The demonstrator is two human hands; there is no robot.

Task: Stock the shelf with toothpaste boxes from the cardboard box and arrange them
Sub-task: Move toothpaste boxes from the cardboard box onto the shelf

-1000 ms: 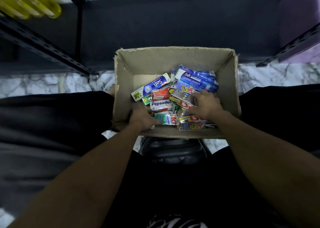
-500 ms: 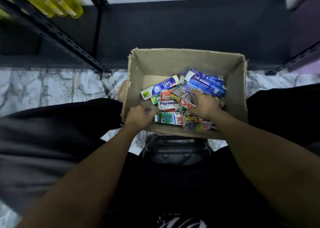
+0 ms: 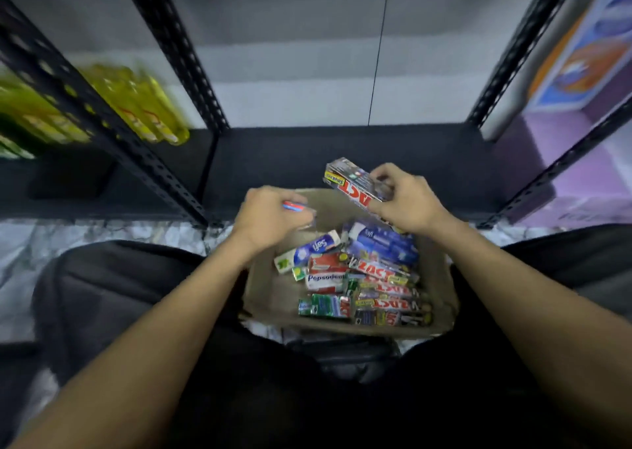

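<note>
One silver, red-lettered toothpaste box (image 3: 355, 183) in right hand (image 3: 405, 199).

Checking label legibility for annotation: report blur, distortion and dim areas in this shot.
Head view: motion blur smears the yellow bottles at left and the left hand, whose red-and-blue item is unreadable; the ZACT box in the right hand and the Pepsodent box in the cardboard box are legible; same view, the wide-angle lens splays the shelf uprights, and the lap is dark.
</note>
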